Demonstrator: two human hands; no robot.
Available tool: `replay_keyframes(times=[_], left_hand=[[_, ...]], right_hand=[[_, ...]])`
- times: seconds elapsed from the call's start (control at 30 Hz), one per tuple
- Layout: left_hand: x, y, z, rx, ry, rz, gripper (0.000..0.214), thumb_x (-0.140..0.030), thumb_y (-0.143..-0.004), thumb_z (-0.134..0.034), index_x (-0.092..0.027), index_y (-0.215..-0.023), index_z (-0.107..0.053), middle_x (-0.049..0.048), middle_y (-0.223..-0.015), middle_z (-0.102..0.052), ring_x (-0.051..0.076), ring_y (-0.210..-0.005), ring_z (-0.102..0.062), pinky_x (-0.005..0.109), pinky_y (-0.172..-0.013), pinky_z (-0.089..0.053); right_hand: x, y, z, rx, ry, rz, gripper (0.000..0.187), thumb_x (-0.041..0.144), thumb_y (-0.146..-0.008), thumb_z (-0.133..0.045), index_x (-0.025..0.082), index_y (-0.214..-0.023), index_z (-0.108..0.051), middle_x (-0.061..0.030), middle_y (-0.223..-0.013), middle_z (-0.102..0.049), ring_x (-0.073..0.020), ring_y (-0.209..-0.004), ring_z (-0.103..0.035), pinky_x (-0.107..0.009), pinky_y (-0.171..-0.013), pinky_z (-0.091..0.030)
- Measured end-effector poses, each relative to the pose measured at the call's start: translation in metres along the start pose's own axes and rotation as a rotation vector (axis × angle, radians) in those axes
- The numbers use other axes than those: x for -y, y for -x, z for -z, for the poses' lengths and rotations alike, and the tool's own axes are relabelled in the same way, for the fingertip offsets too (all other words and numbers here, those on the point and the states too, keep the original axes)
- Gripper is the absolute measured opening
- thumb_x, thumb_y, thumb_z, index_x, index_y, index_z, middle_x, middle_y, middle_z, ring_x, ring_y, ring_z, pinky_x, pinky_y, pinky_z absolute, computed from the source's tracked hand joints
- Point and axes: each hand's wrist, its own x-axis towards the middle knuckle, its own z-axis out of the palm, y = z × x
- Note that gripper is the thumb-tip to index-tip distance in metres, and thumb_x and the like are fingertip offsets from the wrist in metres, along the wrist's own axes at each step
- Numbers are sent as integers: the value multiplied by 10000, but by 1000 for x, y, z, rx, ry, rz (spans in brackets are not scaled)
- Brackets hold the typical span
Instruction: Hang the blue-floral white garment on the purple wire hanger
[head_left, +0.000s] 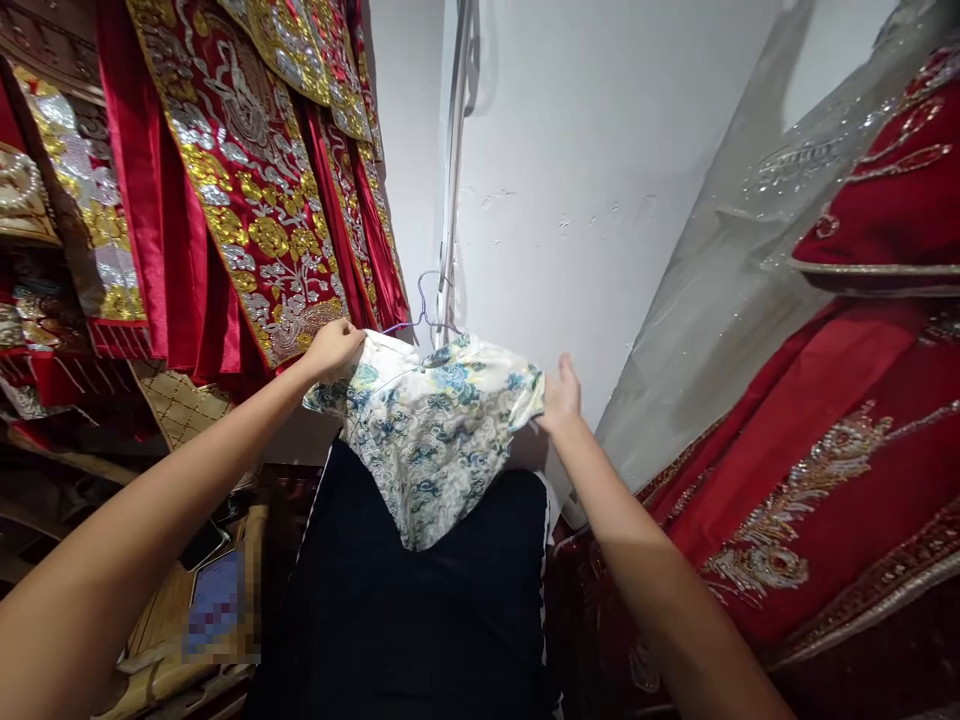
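Note:
A small white dress with a blue and green floral print [431, 430] hangs on a thin wire hanger [424, 310] in front of me. My left hand [334, 348] is closed on the dress's left shoulder. My right hand [561, 395] pinches the edge of the right sleeve, thumb raised. Both arms reach forward and hold the garment spread out. Its lower part drapes down over a dark navy cushion [420, 610].
Red garments with gold and silver embroidery [247, 180] hang at the left. A red embroidered gown under clear plastic [825, 420] fills the right. A white wall [585, 180] with a vertical pole [454, 170] stands behind. A wooden chair [165, 620] sits at lower left.

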Motion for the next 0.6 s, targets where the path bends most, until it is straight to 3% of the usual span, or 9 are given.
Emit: replay_keyframes(times=[0.1,0.2,0.3,0.4,0.43,0.5,0.6], left_hand=[[-9,1,-4,-52,42,-96,273,-319,-865,-430,-195,-629,-490,56,-682,-588,187,-643,-483,300,-610,-334],[-18,5,-6,-72,12,-209,287,-374,-853,-519,-189,-634,-520,44,-662,-577,183,-631,-471,298,-616,-330],[-23,11,-9,-138,88,-263,198,-339,-824,-599,-178,-709,-595,37,-700,-611,180,-663,-507,290,-654,-370],[-30,21,-13,-189,309,-317,199,-349,-893,-563,-179,-811,-626,28,-748,-621,158,-700,-536,267,-683,-412],[-35,25,-14,-205,394,-333,220,-373,-913,-553,-181,-834,-627,26,-755,-616,149,-704,-539,258,-684,-423],[-49,33,-17,-263,576,-336,249,-412,-934,-550,-187,-855,-622,22,-766,-602,133,-702,-544,240,-674,-441],[-80,47,-20,-259,883,-241,243,-439,-935,-567,-203,-886,-601,0,-739,-572,106,-611,-523,222,-603,-450]], right_hand=[[19,-5,-11,144,-75,-35,795,830,-811,-406,160,-1157,-655,-156,-1070,-711,-363,-1117,-630,-553,-885,-531],[37,7,-37,302,-39,-39,753,826,-814,-398,206,-1146,-667,-115,-1051,-726,-329,-1132,-636,-516,-923,-517],[47,32,-66,609,92,-109,700,796,-791,-490,185,-1056,-707,-118,-1017,-736,-319,-1108,-649,-486,-930,-515],[44,51,-86,915,288,-132,474,584,-802,-663,155,-994,-720,-127,-1018,-739,-299,-1078,-665,-462,-962,-502],[39,53,-91,927,362,-87,398,497,-814,-682,154,-1014,-711,-125,-1036,-737,-287,-1076,-667,-455,-973,-497],[22,52,-97,804,539,87,396,369,-824,-677,165,-1163,-656,-128,-1158,-702,-277,-1143,-637,-461,-1014,-473],[-14,45,-103,531,889,427,778,295,-762,-694,193,-1472,-395,-152,-1509,-439,-320,-1416,-385,-529,-1146,-333]])
